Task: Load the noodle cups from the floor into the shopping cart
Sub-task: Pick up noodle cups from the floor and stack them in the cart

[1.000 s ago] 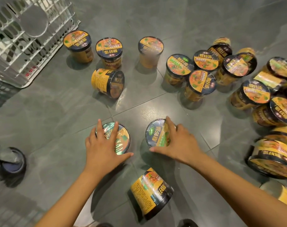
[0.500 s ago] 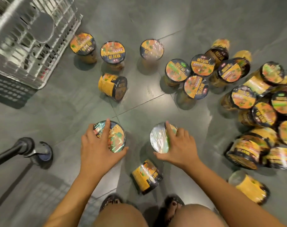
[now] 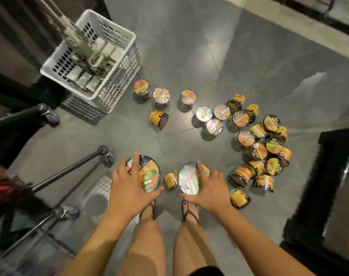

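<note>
Two hands each grip a cup from the top: the left hand (image 3: 127, 188) holds the left noodle cup (image 3: 149, 176), the right hand (image 3: 209, 188) holds the right noodle cup (image 3: 187, 180), and the shopping cart (image 3: 70, 169) sits at nine o'clock, nearest the left hand.

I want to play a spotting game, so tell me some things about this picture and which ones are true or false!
1. The left hand grips the orange-lidded cup and the right hand grips the shiny-lidded cup. True.
2. The white basket sits to the right of the cup pile. False: it sits to the left.
3. Many noodle cups are on the floor. True.
4. Every cup on the floor stands upright. False: the tipped cup near the basket lies on its side.
5. The person wears closed shoes. False: they wear sandals, and the toes show.
</note>
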`<state>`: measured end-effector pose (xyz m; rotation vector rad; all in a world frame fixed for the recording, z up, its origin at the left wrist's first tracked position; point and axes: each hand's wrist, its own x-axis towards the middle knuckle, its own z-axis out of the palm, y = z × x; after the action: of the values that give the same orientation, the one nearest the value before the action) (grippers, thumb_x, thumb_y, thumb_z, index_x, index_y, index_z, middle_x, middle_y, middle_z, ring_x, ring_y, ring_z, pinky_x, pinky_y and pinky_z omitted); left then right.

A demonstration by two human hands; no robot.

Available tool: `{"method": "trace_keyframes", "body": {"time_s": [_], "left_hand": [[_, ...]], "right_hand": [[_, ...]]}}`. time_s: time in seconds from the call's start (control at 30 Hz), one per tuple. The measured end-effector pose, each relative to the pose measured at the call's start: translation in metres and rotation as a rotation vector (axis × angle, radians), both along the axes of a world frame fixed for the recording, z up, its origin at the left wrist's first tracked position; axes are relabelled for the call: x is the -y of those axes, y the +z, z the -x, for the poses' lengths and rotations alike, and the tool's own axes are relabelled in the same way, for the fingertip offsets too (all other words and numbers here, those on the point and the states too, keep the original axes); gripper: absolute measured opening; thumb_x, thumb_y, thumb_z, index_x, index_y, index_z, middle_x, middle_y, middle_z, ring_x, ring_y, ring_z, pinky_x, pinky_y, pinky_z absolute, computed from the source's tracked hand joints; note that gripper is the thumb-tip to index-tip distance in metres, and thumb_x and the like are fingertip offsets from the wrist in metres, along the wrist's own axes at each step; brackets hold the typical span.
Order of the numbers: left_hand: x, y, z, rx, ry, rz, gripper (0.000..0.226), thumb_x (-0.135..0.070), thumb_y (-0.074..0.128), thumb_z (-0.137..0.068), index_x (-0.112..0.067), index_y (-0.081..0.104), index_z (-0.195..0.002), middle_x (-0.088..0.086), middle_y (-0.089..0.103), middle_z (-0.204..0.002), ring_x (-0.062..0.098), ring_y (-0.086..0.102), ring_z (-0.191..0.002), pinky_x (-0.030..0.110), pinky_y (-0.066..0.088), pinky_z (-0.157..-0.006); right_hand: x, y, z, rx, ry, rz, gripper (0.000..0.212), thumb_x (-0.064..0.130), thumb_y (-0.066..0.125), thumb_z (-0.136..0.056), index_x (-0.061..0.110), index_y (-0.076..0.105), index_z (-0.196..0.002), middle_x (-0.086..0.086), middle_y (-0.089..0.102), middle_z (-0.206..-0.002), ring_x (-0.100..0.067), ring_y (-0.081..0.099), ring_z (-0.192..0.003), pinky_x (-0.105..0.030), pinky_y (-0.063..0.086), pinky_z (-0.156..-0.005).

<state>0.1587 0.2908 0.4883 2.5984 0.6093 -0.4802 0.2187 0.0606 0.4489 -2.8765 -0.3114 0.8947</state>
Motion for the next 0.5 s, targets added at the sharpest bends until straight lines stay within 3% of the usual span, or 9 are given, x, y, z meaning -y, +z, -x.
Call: {"method": "trace_keyframes", "body": {"time_s": [0.17, 0.3, 0.4, 0.5], "left_hand": [[0.013, 0.086, 0.053, 0.017, 0.093, -0.074, 0.125, -0.085, 0.051, -0.053, -0.023, 0.011, -0.154, 0.018, 0.032, -0.141, 0.039, 0.037, -0.120, 0.047, 0.038, -0.101], [0.031, 0.128, 0.103, 0.059, 0.260, -0.095, 0.124, -0.084, 0.056, -0.055, -0.023, 0.010, -0.154, 0.018, 0.030, -0.143, 0.039, 0.036, -0.124, 0.048, 0.037, -0.103], [0.045, 0.144, 0.142, 0.061, 0.412, -0.093, 0.124, -0.084, 0.055, -0.054, -0.027, 0.006, -0.154, 0.013, 0.026, -0.146, 0.037, 0.033, -0.125, 0.047, 0.037, -0.103], [0.053, 0.155, 0.179, 0.039, 0.551, -0.079, 0.124, -0.082, 0.060, -0.058, -0.032, -0.003, -0.152, 0.012, 0.021, -0.149, 0.037, 0.029, -0.129, 0.047, 0.036, -0.105]], "right_hand": [[0.000, 0.083, 0.017, -0.075, -0.027, -0.195, 0.121, 0.087, 0.051, -0.054, 0.032, 0.009, -0.154, -0.009, 0.045, -0.117, -0.029, 0.039, -0.114, -0.035, 0.035, -0.097], [-0.008, 0.134, 0.031, -0.096, 0.012, -0.380, 0.120, 0.076, 0.069, -0.059, 0.033, 0.009, -0.154, -0.002, 0.040, -0.116, -0.024, 0.039, -0.120, -0.031, 0.033, -0.101], [-0.017, 0.162, 0.045, -0.201, 0.083, -0.463, 0.119, 0.074, 0.070, -0.059, 0.037, 0.008, -0.153, 0.006, 0.029, -0.111, -0.019, 0.037, -0.123, -0.030, 0.036, -0.102], [-0.030, 0.177, 0.062, -0.273, 0.181, -0.483, 0.122, 0.081, 0.066, -0.051, 0.038, 0.011, -0.152, 0.006, 0.032, -0.113, -0.016, 0.038, -0.121, -0.026, 0.035, -0.099]]}}
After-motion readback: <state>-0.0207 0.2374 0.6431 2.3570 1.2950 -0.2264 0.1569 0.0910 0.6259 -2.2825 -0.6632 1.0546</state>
